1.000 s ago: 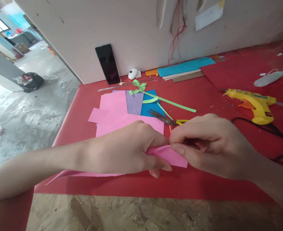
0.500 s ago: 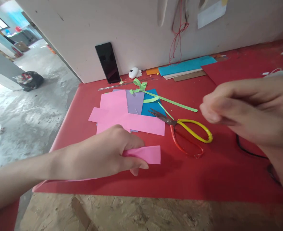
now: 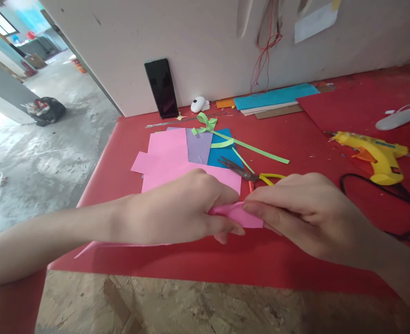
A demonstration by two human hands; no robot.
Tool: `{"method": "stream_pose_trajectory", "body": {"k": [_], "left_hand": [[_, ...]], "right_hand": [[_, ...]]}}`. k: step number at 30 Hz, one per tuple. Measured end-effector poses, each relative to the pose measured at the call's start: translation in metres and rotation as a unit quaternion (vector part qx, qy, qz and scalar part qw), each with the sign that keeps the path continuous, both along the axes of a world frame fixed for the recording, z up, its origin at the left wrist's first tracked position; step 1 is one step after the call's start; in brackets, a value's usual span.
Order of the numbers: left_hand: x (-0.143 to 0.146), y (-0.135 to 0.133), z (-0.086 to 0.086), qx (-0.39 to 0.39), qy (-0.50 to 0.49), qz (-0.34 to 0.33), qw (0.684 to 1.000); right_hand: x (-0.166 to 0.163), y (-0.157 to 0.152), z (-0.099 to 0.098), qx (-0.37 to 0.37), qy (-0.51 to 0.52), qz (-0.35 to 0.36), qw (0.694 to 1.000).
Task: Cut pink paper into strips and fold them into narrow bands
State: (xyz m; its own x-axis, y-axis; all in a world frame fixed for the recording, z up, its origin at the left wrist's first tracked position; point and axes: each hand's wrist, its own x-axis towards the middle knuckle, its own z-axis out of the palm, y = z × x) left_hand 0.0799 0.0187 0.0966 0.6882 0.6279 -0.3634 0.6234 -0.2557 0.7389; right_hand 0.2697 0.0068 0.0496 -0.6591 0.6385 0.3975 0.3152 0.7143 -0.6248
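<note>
My left hand (image 3: 187,208) is closed around a folded strip of pink paper (image 3: 241,216), whose tail trails out below my wrist to the left. At the strip's right end, my right hand (image 3: 305,211) pinches the paper between thumb and fingers. Just behind my hands lie scissors (image 3: 241,170) with yellow and red handles, partly covered by my right hand. Larger pink paper pieces (image 3: 166,150) rest beyond my left hand, over a purple sheet (image 3: 198,147) and a blue sheet (image 3: 222,157). A light green paper strip (image 3: 260,150) with a curled bow lies across them.
A yellow glue gun (image 3: 375,153) with a black cord (image 3: 351,175) lies at the right. Against the wall stand a phone (image 3: 162,88) and a small white object (image 3: 199,104). Blue strips (image 3: 276,96) lie at the back of the red tabletop (image 3: 177,262).
My right hand has come down and left and now pinches the strip's end. My left hand, holding the strip, has shifted right. The glue gun has come into view.
</note>
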Motion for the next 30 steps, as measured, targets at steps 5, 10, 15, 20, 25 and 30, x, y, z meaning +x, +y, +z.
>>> {"method": "stream_pose_trajectory", "body": {"k": [5,10,15,20,25,30], "left_hand": [[0.001,0.007,-0.001,-0.097,-0.031,0.037,0.994],[0.005,0.011,0.0,-0.156,-0.066,0.075,0.983],[0.009,0.011,-0.002,-0.155,-0.091,0.078,0.981],[0.011,0.015,-0.001,-0.052,-0.069,0.044,0.995],[0.008,0.025,0.005,0.002,-0.069,-0.02,0.997],[0.007,0.032,0.008,-0.059,-0.07,-0.086,0.992]], "right_hand": [[-0.006,0.001,-0.001,-0.114,0.064,-0.036,0.991],[-0.012,-0.003,0.0,-0.181,0.097,-0.088,0.975],[-0.011,-0.004,0.001,-0.178,0.113,-0.109,0.972],[-0.008,-0.001,0.001,-0.134,0.135,-0.119,0.975],[-0.006,0.004,0.001,-0.124,0.145,-0.09,0.978],[-0.005,0.003,0.002,-0.134,0.154,-0.067,0.977]]}}
